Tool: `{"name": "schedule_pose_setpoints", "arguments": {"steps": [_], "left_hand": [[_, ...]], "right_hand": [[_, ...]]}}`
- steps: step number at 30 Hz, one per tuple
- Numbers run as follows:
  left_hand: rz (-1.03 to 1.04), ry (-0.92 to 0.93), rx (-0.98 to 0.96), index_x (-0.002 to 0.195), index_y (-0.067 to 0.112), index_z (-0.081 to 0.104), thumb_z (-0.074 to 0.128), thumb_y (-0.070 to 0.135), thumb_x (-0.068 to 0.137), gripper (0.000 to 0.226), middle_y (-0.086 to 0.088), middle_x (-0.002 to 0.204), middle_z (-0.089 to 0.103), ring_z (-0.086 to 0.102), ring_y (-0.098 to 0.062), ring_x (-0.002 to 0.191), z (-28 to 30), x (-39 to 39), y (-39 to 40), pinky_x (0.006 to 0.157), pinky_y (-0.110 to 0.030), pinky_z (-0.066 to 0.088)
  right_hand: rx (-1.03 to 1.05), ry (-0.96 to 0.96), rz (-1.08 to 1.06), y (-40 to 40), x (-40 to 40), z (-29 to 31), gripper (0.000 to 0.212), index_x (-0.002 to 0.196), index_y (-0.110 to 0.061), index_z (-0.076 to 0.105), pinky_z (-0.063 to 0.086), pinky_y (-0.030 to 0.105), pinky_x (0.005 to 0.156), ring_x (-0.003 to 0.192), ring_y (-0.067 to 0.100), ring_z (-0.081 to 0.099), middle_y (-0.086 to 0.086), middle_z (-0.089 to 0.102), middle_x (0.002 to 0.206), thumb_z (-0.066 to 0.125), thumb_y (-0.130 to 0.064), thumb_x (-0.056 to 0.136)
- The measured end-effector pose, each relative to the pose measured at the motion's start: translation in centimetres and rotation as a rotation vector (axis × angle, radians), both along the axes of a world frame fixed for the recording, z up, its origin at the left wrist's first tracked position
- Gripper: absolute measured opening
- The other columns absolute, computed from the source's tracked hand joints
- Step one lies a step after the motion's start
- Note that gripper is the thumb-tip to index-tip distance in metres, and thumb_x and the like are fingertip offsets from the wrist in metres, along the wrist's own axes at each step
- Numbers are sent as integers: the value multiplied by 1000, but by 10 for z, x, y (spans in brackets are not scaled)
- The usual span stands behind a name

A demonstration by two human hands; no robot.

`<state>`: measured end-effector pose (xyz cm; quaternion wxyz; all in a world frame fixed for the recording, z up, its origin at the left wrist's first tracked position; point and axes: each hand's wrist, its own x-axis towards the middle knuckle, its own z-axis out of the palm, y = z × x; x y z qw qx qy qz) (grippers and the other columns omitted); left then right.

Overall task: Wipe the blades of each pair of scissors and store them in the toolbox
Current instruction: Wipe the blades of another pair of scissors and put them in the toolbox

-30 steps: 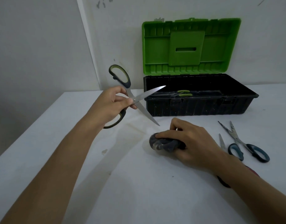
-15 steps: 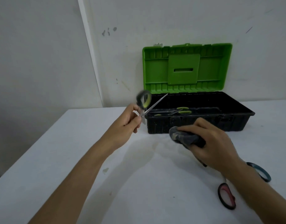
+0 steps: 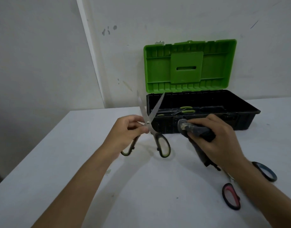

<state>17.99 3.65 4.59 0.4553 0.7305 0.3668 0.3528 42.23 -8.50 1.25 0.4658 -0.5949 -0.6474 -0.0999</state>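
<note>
1. The left hand (image 3: 126, 130) pinched the large steel scissors with black-and-green handles (image 3: 151, 127) near the pivot, blades spread and pointing up, in front of the toolbox.
2. The right hand (image 3: 215, 137) gripped a bunched dark grey cloth (image 3: 192, 129).
3. The black plastic toolbox with a raised green lid (image 3: 207, 122) stood open on the white table (image 3: 75, 162), green-handled scissors (image 3: 185, 110) inside.
4. Blue-handled scissors (image 3: 266, 172) and pink-handled scissors (image 3: 231, 196) lay beside the right forearm.

The open plastic toolbox (image 3: 202, 119) has a bright green lid and a black, pale-speckled tub, and inside it lie scissors with lime-green handles (image 3: 185, 109). The steel-bladed scissors (image 3: 152, 127) at the left hand (image 3: 126, 130) have silver-grey blades and black handles lined with yellow-green, while the crumpled cloth (image 3: 195, 130) in the right hand (image 3: 218, 139) is dark grey with a pale smudge at its tip. On the plain white tabletop (image 3: 141, 195) near the right forearm, one black scissor handle has a pink-red lining (image 3: 231, 196) and another a teal-blue lining (image 3: 264, 171).
</note>
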Motion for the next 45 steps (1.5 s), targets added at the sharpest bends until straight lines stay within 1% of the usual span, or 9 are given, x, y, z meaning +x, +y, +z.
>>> {"name": "schedule_pose_setpoints", "arguments": {"steps": [5,10,17,22,26,35,38,42,45], "left_hand": [[-46,-276,-380,85,13,67,61,10,95,12,-5,77,68,51,-15,65,-5,16,-13,63,-25,44],[-141,-505,-594,98,8,54,38,12,105,18,-5,104,76,62,-13,69,0,30,-25,60,-30,33],[-57,-642,-605,99,9,50,32,14,107,20,-4,81,72,72,-25,89,4,37,-27,68,-39,59],[-107,-673,-507,97,9,51,33,13,108,21,-1,78,72,74,-24,88,14,40,-26,81,-52,58],[-119,-678,-443,107,10,49,35,12,107,14,-1,81,67,73,-22,81,22,52,-25,66,-41,60],[-151,-350,-47,109,10,45,41,11,105,6,1,76,63,54,-16,56,42,82,-1,52,-25,50],[-201,-118,160,99,15,49,48,15,102,4,6,68,65,50,-21,58,61,102,26,55,-31,40],[-167,195,492,96,17,55,56,23,100,8,7,64,69,45,-3,39,90,140,65,42,-20,34],[-208,427,543,94,19,59,58,28,98,10,6,64,70,45,1,36,92,178,91,40,-20,33]], "right_hand": [[-17,118,116,6,-14,-4,28,110,-28,73,46,28,66,77,14,58,-5,58,86,76,-22,84],[24,233,116,5,-14,-3,27,107,-25,74,49,26,74,85,15,62,-5,64,91,78,-14,83],[18,373,160,6,-14,-4,30,105,-28,74,50,27,82,92,16,65,-4,68,96,75,-7,83],[24,395,160,7,-12,0,29,105,-25,74,48,19,83,95,13,66,-6,69,98,75,-5,84],[27,497,163,7,-4,4,27,105,-24,74,50,23,82,93,13,66,-4,68,97,74,-6,85],[83,466,113,17,30,28,26,101,-30,73,51,26,82,91,12,66,0,69,97,75,-9,85],[150,414,50,27,51,49,21,100,-25,73,50,26,83,94,11,66,-2,71,98,76,-12,84],[161,380,-84,38,95,81,11,93,-21,75,46,14,76,86,0,66,-7,74,93,78,-17,83],[127,392,-190,43,132,85,10,92,-28,74,46,8,71,82,-7,65,-12,73,90,77,-23,84]]}}
